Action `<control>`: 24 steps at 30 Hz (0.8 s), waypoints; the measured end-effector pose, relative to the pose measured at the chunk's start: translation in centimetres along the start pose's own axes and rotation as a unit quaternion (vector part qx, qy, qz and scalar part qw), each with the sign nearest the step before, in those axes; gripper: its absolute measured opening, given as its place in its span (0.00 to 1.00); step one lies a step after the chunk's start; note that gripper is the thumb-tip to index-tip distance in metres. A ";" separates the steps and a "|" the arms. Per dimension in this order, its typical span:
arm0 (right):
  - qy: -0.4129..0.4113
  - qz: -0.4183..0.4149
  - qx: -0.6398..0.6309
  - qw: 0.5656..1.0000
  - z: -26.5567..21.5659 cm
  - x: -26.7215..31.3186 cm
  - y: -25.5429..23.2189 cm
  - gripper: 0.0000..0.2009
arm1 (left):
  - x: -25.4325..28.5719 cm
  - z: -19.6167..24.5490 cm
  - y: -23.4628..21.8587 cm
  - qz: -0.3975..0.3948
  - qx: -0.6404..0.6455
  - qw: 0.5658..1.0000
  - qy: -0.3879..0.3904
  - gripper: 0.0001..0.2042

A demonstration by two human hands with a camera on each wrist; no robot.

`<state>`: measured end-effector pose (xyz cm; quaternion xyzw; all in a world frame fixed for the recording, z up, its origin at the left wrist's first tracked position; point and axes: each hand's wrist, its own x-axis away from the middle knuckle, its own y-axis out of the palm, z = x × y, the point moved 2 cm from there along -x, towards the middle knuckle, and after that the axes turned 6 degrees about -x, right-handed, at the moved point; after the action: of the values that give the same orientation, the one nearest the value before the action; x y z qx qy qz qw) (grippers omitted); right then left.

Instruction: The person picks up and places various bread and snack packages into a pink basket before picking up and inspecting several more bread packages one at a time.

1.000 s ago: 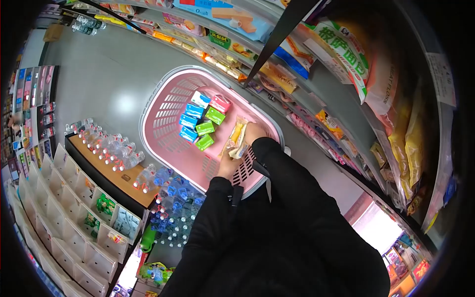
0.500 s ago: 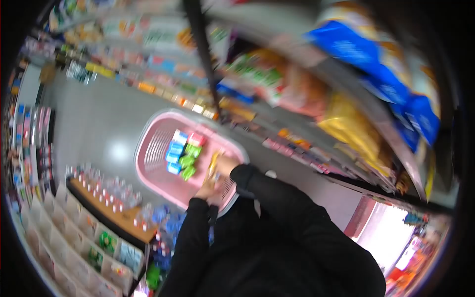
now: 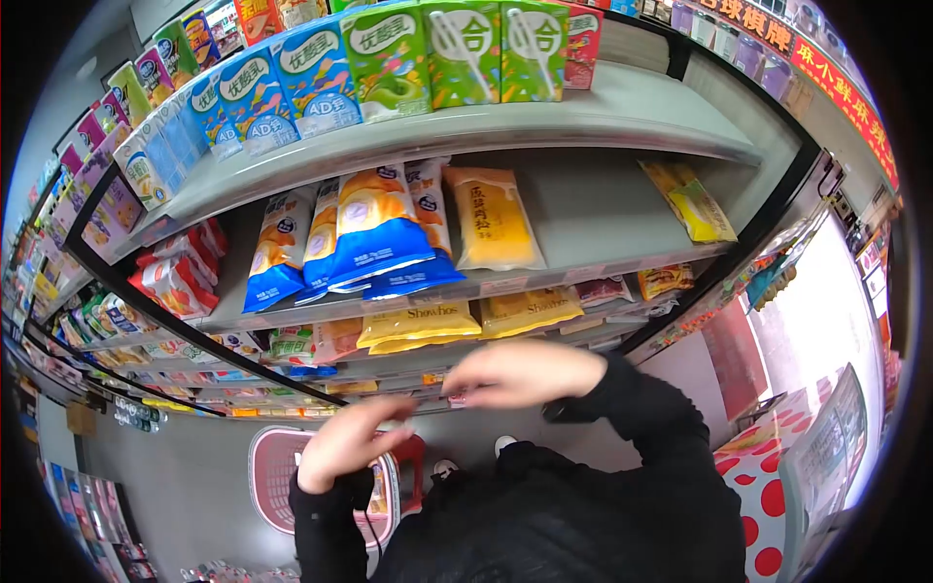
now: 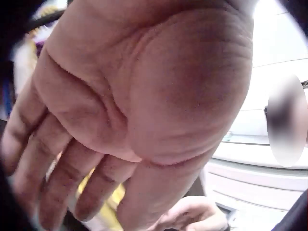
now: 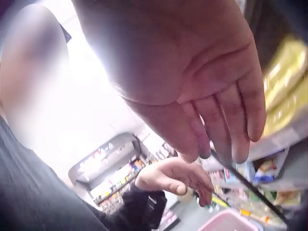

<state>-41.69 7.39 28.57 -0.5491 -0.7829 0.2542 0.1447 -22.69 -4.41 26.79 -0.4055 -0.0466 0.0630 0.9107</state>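
Observation:
Both hands are raised in front of a snack shelf, holding nothing. In the head view my left hand (image 3: 352, 445) hangs over the pink basket (image 3: 275, 478), its fingers loosely straight. My right hand (image 3: 525, 374) is to its right, just in front of the lower shelf with yellow Showhos bags (image 3: 420, 325). The left wrist view looks onto the bare palm of the left hand (image 4: 120, 96), fingers extended. In the right wrist view the right hand (image 5: 202, 72) shows an empty palm. Much of the basket's inside is hidden behind the left hand and sleeve.
Blue and green drink cartons (image 3: 389, 63) line the upper shelf (image 3: 622, 112). Below stand blue-and-white bread bags (image 3: 379, 233), a yellow bread bag (image 3: 494, 219) and another yellow packet (image 3: 688, 201). A red object (image 3: 410, 471) stands beside the basket on the floor.
The hands have let go of the yellow packaged item in the basket and risen toward the shelf. My view has swung up from the basket to face the shelves.

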 end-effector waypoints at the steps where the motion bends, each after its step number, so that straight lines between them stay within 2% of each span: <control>1: 0.037 0.070 -0.042 0.996 -0.5 1.4 -2.1 0.14 | -2.3 1.8 -0.4 0.026 0.055 0.998 0.024 0.16; 2: 0.018 0.145 0.008 0.989 -0.5 2.3 -4.1 0.14 | -4.5 3.9 -0.7 0.061 0.105 0.992 0.040 0.17; 3: 0.045 0.206 -0.131 0.969 0.3 3.0 -5.7 0.14 | -6.7 5.5 -0.5 0.141 0.077 0.985 0.064 0.19; 4: 0.055 0.292 -0.113 0.948 1.4 3.6 -7.3 0.14 | -8.6 7.7 -0.7 0.228 -0.082 0.965 0.099 0.20; 6: 0.021 0.403 -0.071 0.912 3.9 3.9 -10.1 0.16 | -12.9 9.6 0.0 0.320 -0.264 0.903 0.111 0.22; 7: 0.028 0.430 -0.029 0.902 5.7 3.8 -11.2 0.16 | -14.9 10.1 -0.1 0.359 -0.339 0.866 0.087 0.23; 9: 0.075 0.435 0.050 0.896 7.2 3.5 -12.4 0.18 | -17.9 10.4 -0.7 0.346 -0.449 0.824 -0.005 0.24; 10: 0.083 0.429 0.092 0.895 8.2 3.3 -13.0 0.19 | -19.0 10.4 -1.1 0.303 -0.442 0.843 -0.050 0.23; 12: 0.150 0.345 0.135 0.917 8.9 2.8 -13.7 0.21 | -21.5 8.2 -1.7 0.274 -0.414 0.864 -0.083 0.19; 14: 0.201 0.303 0.128 0.923 7.2 2.2 -13.5 0.22 | -22.8 6.8 -2.4 0.220 -0.377 0.884 -0.166 0.19; 15: 0.206 0.293 0.111 0.927 6.8 2.0 -13.4 0.22 | -22.9 6.8 -2.9 0.220 -0.377 0.883 -0.174 0.19; 16: 0.210 0.283 0.094 0.931 6.7 1.8 -13.3 0.22 | -22.9 6.7 -3.1 0.189 -0.339 0.907 -0.167 0.20; 17: 0.194 0.324 0.030 0.925 6.6 1.8 -12.9 0.22 | -22.8 6.5 -3.1 0.157 -0.299 0.928 -0.158 0.22; 18: 0.178 0.363 -0.035 0.914 6.7 2.0 -12.6 0.22 | -22.6 6.4 -3.0 0.157 -0.299 0.927 -0.166 0.22; 19: 0.161 0.320 -0.146 0.922 7.1 2.2 -12.9 0.25 | -22.5 6.5 -2.8 0.183 -0.271 0.932 -0.152 0.22; 21: 0.113 0.358 -0.213 0.902 7.3 2.8 -13.3 0.23 | -22.1 6.2 -2.9 0.236 -0.188 0.947 -0.113 0.22; 22: 0.096 0.373 -0.243 0.890 8.0 2.9 -13.6 0.23 | -21.8 5.9 -2.9 0.238 -0.185 0.946 -0.120 0.22; 24: 0.053 0.368 -0.350 0.860 4.4 3.7 -13.1 0.22 | -21.1 6.1 -2.8 0.328 -0.084 0.939 -0.067 0.28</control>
<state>-55.50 6.24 32.07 -0.8244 -0.5523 -0.0319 -0.1200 -44.16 -5.04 32.25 -0.4680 0.0231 0.3809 0.7971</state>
